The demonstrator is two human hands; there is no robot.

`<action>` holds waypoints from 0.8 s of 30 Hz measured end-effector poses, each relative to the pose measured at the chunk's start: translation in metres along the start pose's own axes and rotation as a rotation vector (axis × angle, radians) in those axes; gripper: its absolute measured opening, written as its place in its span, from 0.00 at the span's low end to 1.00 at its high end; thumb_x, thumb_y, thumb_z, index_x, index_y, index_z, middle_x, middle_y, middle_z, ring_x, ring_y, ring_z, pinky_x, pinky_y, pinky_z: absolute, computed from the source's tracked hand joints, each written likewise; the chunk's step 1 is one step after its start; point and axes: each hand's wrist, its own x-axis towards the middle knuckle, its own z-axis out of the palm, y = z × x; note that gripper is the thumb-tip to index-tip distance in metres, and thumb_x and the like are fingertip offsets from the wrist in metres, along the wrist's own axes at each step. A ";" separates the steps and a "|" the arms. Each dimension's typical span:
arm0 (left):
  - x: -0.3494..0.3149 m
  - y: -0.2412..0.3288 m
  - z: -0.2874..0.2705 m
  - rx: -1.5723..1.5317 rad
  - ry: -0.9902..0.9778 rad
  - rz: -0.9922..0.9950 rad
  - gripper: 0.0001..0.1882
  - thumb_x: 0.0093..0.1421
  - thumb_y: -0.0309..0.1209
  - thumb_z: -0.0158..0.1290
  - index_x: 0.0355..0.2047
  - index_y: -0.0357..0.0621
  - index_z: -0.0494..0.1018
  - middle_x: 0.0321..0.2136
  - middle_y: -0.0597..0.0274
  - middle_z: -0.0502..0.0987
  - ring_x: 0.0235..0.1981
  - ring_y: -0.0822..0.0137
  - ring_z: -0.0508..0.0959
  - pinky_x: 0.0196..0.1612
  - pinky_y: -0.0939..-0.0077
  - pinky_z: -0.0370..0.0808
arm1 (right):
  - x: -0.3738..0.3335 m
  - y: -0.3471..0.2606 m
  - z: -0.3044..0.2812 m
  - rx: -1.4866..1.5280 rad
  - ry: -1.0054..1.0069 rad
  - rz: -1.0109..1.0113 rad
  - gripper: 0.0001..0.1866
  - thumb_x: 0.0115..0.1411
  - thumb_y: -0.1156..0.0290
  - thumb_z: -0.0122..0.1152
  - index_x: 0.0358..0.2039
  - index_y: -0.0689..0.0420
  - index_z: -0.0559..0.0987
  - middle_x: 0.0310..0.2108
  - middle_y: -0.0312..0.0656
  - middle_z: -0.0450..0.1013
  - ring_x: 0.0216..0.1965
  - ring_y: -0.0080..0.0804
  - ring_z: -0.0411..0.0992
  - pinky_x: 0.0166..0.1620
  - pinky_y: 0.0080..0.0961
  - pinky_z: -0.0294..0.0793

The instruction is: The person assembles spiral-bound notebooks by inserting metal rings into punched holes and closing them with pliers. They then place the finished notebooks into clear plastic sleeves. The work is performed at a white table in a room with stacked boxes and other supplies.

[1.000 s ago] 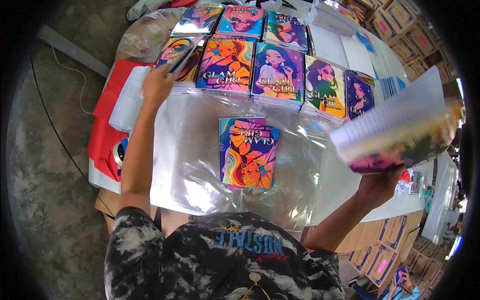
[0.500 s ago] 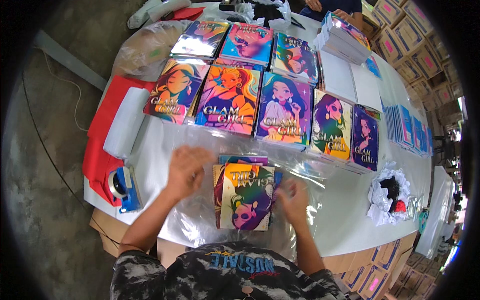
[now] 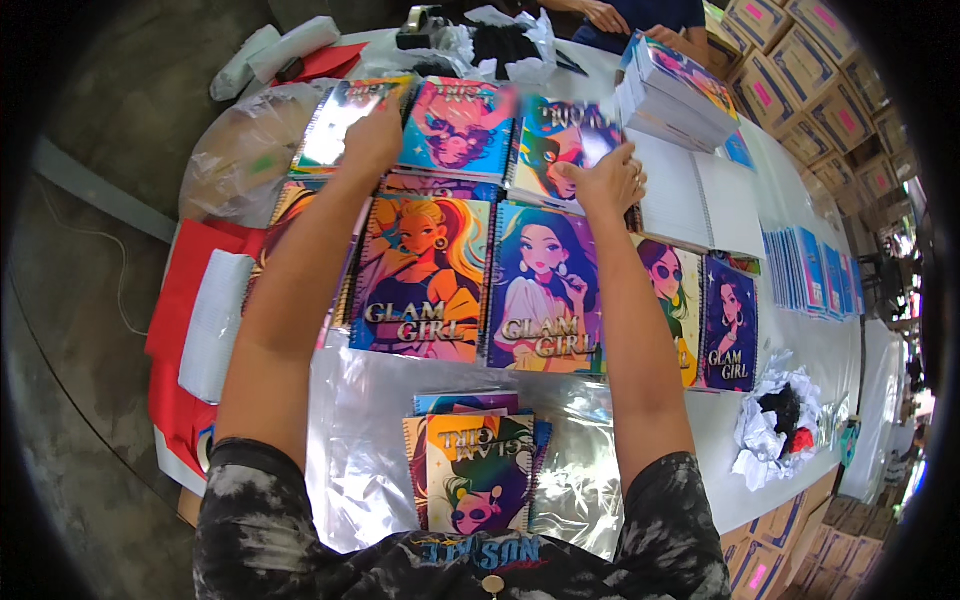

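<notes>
Spiral notebooks with bright illustrated covers stand in piles, in two rows. My left hand (image 3: 375, 143) lies over the right side of the far-left notebook (image 3: 332, 122); its fingertips are blurred and partly hidden. At the back row's right, my right hand (image 3: 606, 185) grips a colourful notebook (image 3: 545, 145) by its right edge, thumb on the cover and fingers around the side. Close to my body, a small fanned stack of notebooks (image 3: 475, 480), a yellow and green cover on top, lies on clear plastic sheeting (image 3: 375, 450).
An open notebook (image 3: 675, 205) and a tall notebook pile (image 3: 675, 95) are at the back right. Blue booklets (image 3: 805, 270) and crumpled white paper (image 3: 770, 440) lie along the right side. A white roll (image 3: 215, 325) rests on red material at left. Another person's hands (image 3: 605, 17) are across the table.
Both my hands have left the small stack and reached forward to the back row of notebooks. My view has shifted as my body leaned in; the small stack stays on the plastic.
</notes>
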 end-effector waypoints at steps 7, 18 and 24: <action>-0.011 0.087 -0.012 0.135 -0.187 0.028 0.31 0.55 0.50 0.46 0.54 0.45 0.65 0.56 0.45 0.59 0.56 0.47 0.63 0.52 0.52 0.66 | 0.038 0.080 -0.061 0.621 -0.152 0.086 0.16 0.51 0.65 0.62 0.34 0.65 0.76 0.25 0.45 0.74 0.24 0.37 0.73 0.32 0.32 0.72; 0.004 0.116 0.019 0.106 -0.222 -0.086 0.49 0.44 0.69 0.46 0.52 0.38 0.67 0.50 0.43 0.69 0.54 0.46 0.66 0.53 0.55 0.64 | -0.096 0.171 -0.204 1.560 0.312 0.126 0.18 0.61 0.60 0.50 0.45 0.61 0.73 0.35 0.37 0.73 0.34 0.23 0.72 0.36 0.19 0.71; 0.023 0.087 0.009 0.011 -0.391 0.094 0.45 0.44 0.67 0.46 0.46 0.37 0.72 0.48 0.46 0.72 0.51 0.51 0.71 0.54 0.61 0.63 | -0.219 0.292 -0.233 2.273 -0.048 0.124 0.19 0.67 0.57 0.35 0.50 0.55 0.65 0.30 0.44 0.66 0.22 0.33 0.65 0.23 0.35 0.69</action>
